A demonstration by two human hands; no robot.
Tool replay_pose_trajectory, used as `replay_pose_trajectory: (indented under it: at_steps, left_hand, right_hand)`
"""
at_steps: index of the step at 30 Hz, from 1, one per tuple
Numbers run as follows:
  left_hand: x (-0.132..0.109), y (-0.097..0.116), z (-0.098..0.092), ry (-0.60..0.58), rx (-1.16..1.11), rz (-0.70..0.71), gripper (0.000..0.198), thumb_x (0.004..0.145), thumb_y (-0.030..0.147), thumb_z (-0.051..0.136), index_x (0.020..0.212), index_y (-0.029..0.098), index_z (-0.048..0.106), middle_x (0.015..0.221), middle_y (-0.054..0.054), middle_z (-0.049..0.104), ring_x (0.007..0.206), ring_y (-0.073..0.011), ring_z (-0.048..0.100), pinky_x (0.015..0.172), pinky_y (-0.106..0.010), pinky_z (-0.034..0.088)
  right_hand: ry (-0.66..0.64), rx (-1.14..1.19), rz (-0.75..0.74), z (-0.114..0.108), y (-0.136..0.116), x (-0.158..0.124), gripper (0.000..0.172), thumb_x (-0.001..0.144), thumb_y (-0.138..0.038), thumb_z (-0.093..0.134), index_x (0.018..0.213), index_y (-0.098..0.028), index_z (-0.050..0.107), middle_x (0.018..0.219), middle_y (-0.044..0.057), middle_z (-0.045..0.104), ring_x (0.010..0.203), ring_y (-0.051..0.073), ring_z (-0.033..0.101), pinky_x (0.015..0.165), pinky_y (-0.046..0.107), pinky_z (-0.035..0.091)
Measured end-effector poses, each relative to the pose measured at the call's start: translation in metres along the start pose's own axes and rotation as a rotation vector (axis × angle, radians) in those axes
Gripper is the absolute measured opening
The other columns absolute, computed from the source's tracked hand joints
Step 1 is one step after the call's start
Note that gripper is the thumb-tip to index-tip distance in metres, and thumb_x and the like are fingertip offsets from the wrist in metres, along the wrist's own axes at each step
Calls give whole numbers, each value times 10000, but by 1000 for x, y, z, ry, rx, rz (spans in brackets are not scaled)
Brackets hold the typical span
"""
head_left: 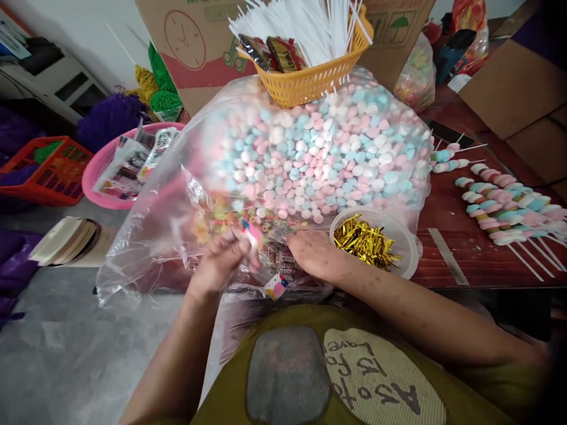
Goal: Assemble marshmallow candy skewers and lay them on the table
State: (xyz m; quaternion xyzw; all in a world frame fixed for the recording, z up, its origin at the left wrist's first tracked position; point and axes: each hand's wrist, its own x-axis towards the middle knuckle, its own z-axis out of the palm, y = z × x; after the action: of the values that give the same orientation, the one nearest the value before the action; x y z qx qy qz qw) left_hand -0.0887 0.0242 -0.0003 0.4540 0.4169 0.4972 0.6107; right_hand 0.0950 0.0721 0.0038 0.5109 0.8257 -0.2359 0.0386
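My left hand [221, 260] is closed, thumb and fingers pinching a small clear plastic packet with a pink and blue print [251, 231], smeared by motion. Just across from it, my right hand [312, 254] reaches in with its back toward me; its fingertips are hidden or blurred against the plastic. Between and below the hands lie clear printed packets [283, 260], one with a white, colourful corner [276, 286]. Beyond both hands spreads a large clear bag of pink, blue and white marshmallows [310, 159]. Yellow and orange gummy-like pieces [217, 215] show near my left hand.
A tub of gold twist ties [367, 242] stands beside my right forearm. Marshmallow skewers [514, 203] lie at right. At the back, a yellow basket [305, 85] holds white sticks before a cardboard box [190, 53]. A pink basket [104, 198] with packets is at left.
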Motion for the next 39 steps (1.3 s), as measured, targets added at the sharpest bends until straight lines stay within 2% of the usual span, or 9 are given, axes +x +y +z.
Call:
replay_pose_trajectory:
  at_steps: [2, 5, 14, 19, 22, 27, 32, 35, 39]
  left_hand:
    - [-27, -22, -3, 7, 0, -251, 226, 756, 360, 703, 796, 175, 580, 634, -5, 643, 483, -101, 535, 468, -211, 399]
    - [-38, -50, 1, 123, -79, -270, 255, 743, 370, 717, 757, 155, 582, 656, 9, 636, 514, -76, 518, 497, -190, 388]
    - [30, -74, 52, 39, -401, -160, 322, 610, 366, 808, 679, 160, 570, 608, 37, 600, 551, -87, 530, 573, -218, 409]
    - [26, -67, 45, 81, -435, -114, 289, 624, 335, 805, 716, 167, 588, 763, 13, 673, 717, -120, 610, 738, -263, 457]
    - [19, -67, 35, 76, -419, -161, 284, 618, 324, 809, 703, 149, 603, 749, -24, 677, 740, -157, 626, 733, -290, 460]
    - [24, -79, 44, 53, -379, -223, 292, 616, 326, 808, 668, 136, 593, 703, -38, 666, 647, -150, 607, 605, -266, 446]
    - [28, -84, 58, 73, -360, -204, 285, 630, 313, 798, 642, 144, 569, 569, 29, 594, 497, -86, 514, 499, -218, 399]
    - [35, -86, 64, 85, -371, -191, 295, 614, 340, 799, 651, 151, 576, 678, -8, 661, 666, -136, 614, 635, -253, 465]
    - [41, -79, 64, 53, -365, -207, 340, 607, 426, 776, 704, 149, 605, 1010, -110, 696, 1011, -261, 621, 865, -374, 460]
  right_hand:
    - [7, -107, 0, -4, 0, 1, 243, 805, -78, 501, 1004, -86, 641, 1022, 198, 651, 978, 299, 596, 805, 402, 446]
    - [29, -239, -25, -10, 2, -5, 327, 828, -136, 520, 1143, -76, 584, 1098, 186, 622, 1041, 308, 553, 854, 411, 417]
    - [108, -433, 27, -42, 11, 7, 210, 832, -106, 489, 958, -137, 654, 999, 133, 643, 1070, 308, 497, 959, 506, 288]
    - [321, -424, 288, -76, 82, -45, 268, 874, -338, 487, 1010, -137, 601, 1076, 177, 594, 1037, 339, 513, 838, 481, 384]
    - [284, -152, 562, -55, 143, -84, 289, 796, -433, 555, 890, -163, 597, 936, 180, 617, 921, 355, 562, 722, 444, 406]
    - [314, 150, 502, -6, 192, -105, 181, 732, -369, 549, 750, -196, 597, 689, 70, 632, 708, 237, 597, 615, 322, 427]
    - [474, 511, 352, -8, 193, -119, 440, 789, -489, 447, 1070, -182, 590, 912, 70, 675, 714, 200, 608, 572, 296, 470]
    - [505, 703, 274, -12, 181, -119, 447, 777, -519, 488, 1057, -185, 589, 856, 45, 660, 645, 174, 583, 538, 277, 459]
    - [396, 406, 297, -5, 159, -96, 247, 789, -382, 462, 818, -185, 608, 683, 20, 608, 632, 166, 553, 551, 255, 417]
